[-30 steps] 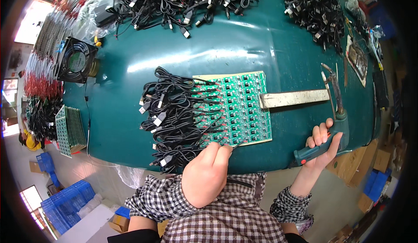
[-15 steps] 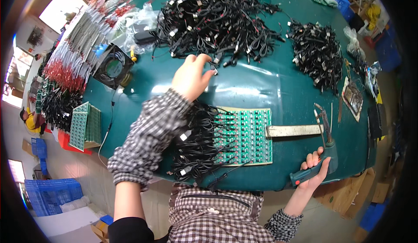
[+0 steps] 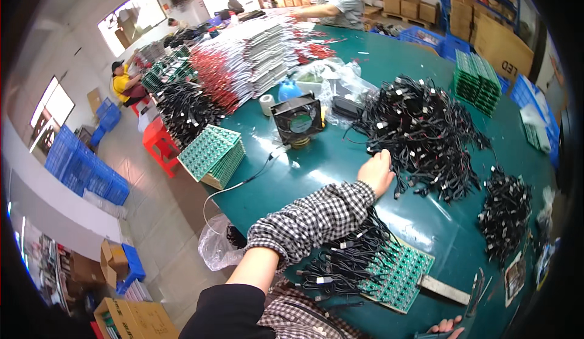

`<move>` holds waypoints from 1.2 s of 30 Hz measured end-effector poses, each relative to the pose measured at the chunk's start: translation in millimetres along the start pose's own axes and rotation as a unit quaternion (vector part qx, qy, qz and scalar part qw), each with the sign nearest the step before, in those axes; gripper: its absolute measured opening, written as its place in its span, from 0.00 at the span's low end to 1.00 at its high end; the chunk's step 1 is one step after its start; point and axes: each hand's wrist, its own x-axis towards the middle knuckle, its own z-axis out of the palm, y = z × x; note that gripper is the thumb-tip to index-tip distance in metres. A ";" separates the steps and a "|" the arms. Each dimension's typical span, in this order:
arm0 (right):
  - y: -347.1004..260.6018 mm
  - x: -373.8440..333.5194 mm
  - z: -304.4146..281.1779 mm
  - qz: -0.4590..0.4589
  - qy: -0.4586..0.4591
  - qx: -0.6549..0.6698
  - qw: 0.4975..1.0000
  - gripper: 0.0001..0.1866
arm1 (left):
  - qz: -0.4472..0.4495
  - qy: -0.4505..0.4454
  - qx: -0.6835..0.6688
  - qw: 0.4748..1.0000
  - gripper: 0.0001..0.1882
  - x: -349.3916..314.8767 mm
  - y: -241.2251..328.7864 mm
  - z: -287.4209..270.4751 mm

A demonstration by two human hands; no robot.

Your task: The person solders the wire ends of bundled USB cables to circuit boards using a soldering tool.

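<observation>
My left hand (image 3: 377, 172) reaches over the table to the near left edge of a big heap of black USB cables (image 3: 426, 132). Its fingers are bent together against the cables, and what lies between them is hidden. At the lower right, my right hand (image 3: 446, 325) grips a green soldering gun (image 3: 439, 335) by its handle; the picture's edge cuts off much of both. Below my left forearm lies a green circuit board panel (image 3: 398, 278), with a bunch of black cables (image 3: 344, 266) running from its left side. A pale flat strip (image 3: 446, 290) extends from its right side.
A small black fan (image 3: 298, 119) stands left of the heap, near stacked green panels (image 3: 213, 153). Bundled red-and-white wires (image 3: 243, 65) cover the far left. A smaller cable pile (image 3: 505, 211) lies right. Another person (image 3: 340, 4) works at the far side.
My view has swung left and up, bringing the room and another person into sight. My left hand has moved from beside a loose connector to the heap's edge, its fingers closing. The right hand keeps the soldering gun.
</observation>
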 end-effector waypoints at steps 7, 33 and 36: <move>0.2 2.6 10.7 0.022 -0.026 0.040 0.999 0.18 | 0.005 0.069 -0.070 0.995 0.12 -2.1 -14.3 -2.0; 12.6 14.6 -28.6 0.007 -0.109 0.153 0.982 0.18 | 0.135 -0.059 0.095 0.984 0.19 -49.7 -19.9 -101.2; 13.6 16.3 -24.2 0.010 -0.118 0.156 0.981 0.17 | -0.003 -0.102 0.149 0.984 0.15 -25.2 -32.9 -67.7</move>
